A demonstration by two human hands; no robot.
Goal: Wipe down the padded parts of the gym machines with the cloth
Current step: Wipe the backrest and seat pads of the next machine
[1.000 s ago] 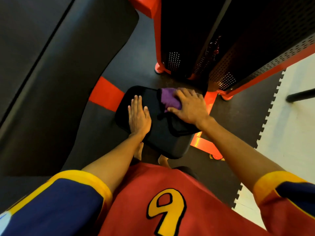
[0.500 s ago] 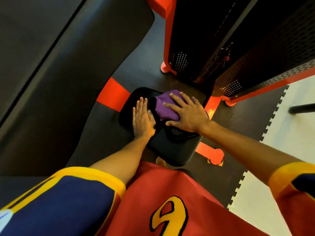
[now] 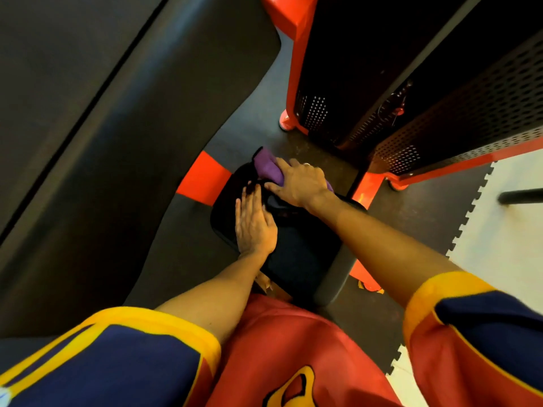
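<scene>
- Dark rubber gym floor [image 3: 255, 118], with one patch of white interlocking tiles [image 3: 505, 230] at the right.
- One long black back pad [image 3: 132, 142] runs diagonally along the left.
- One small black seat pad [image 3: 299, 259], smooth and slightly glossy, sits at the centre.
- Left hand [image 3: 254, 227] lies flat on the seat pad's left side, fingers straight and close together, holding nothing.
- One purple cloth [image 3: 266, 168], bunched and soft-looking, sits at the seat pad's far edge.
- Right hand [image 3: 299, 183] covers the cloth, fingers curled over it and thumb stretched left.
- One red machine frame [image 3: 296, 54] with a black perforated guard [image 3: 470, 118] stands at the far right.
</scene>
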